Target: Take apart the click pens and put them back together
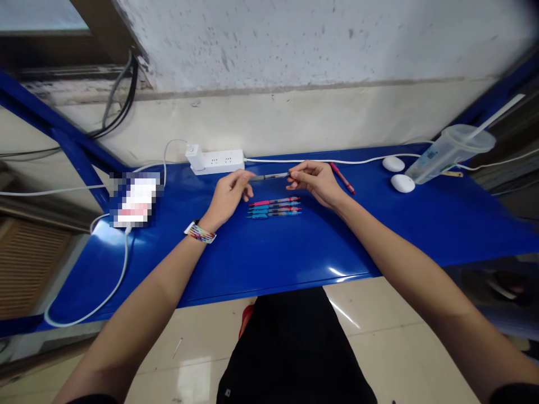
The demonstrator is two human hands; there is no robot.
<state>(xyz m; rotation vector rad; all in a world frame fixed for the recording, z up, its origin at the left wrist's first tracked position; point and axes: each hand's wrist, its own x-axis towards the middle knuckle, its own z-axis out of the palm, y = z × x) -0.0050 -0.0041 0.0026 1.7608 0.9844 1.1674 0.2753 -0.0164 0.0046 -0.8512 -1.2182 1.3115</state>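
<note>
A dark-gripped pen with a clear barrel (274, 175) is held level between my two hands, above the blue table. Thumb and fingers of my left hand (232, 191) pinch its left end. The other end is pinched by my right hand (312, 180). Just below the held pen, several pens (274, 209) lie side by side in a row, one with a pink grip (260, 203) and others with blue grips. A red pen (343, 178) lies slanted on the table, just right of my right hand.
At the back edge sits a white power strip (223, 160) with a plugged-in charger (193, 157). A blurred-out phone (137, 199) with a white cable (125, 264) lies left. White rounded objects (403, 183) and a plastic cup with a straw (448, 154) stand right on the blue table (286, 252).
</note>
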